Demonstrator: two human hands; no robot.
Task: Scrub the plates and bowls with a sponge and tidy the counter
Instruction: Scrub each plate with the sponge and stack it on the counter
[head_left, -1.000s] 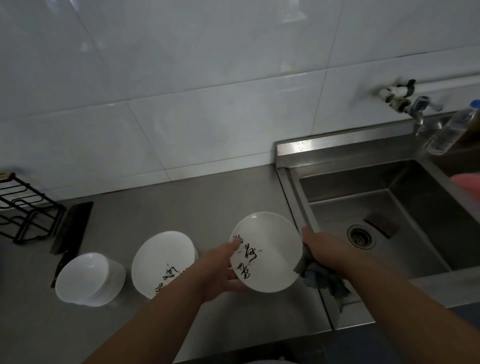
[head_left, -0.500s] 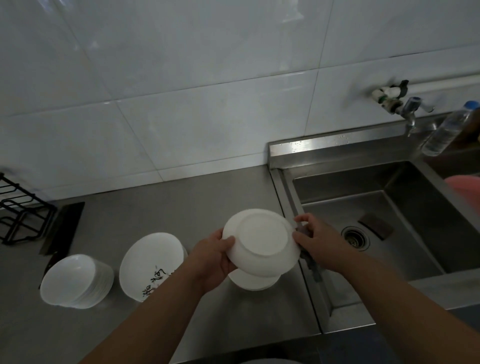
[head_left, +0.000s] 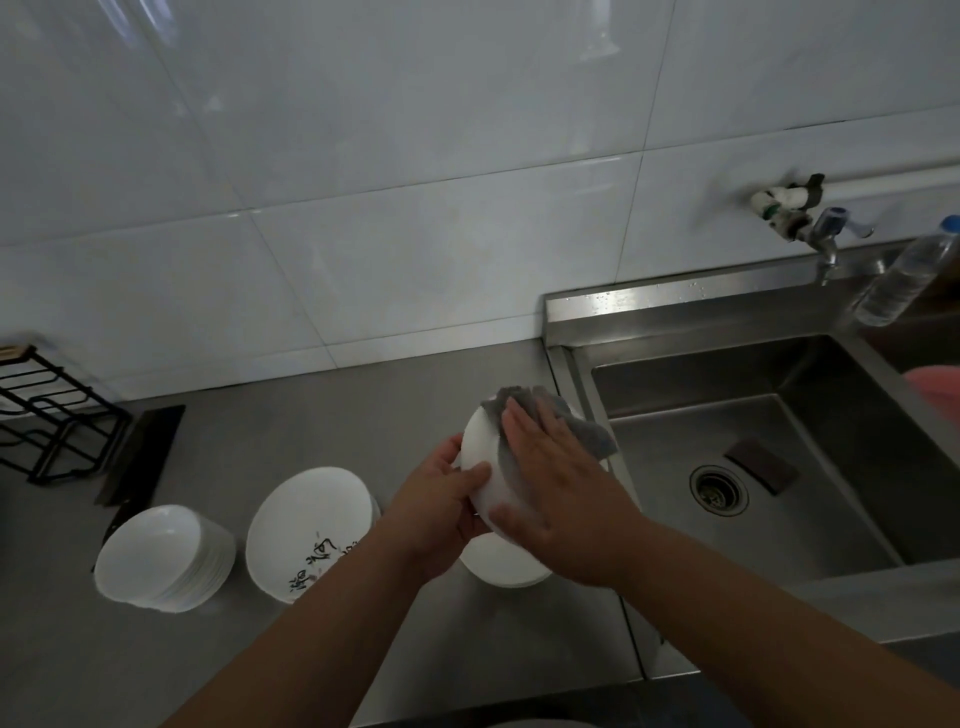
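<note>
Step in hand: scrubbing the outer wall of a smooth white glazed bowl (head_left: 485, 452), held tilted above the steel tabletop (head_left: 260, 426), sink (head_left: 675, 312) at 3 o'clock. Left hand (head_left: 441, 506) grips its rim; right hand (head_left: 556, 483), fingers flat, presses a thin grey fibrous sponge (head_left: 587, 431) onto it. Next, probably: rotate the bowl and scrub inside. Stacked bowls (head_left: 150, 561) at 8 o'clock.

Bowl (head_left: 485, 449) is white, cloth (head_left: 589, 434) grey (plate (head_left: 306, 514): black script).
</note>
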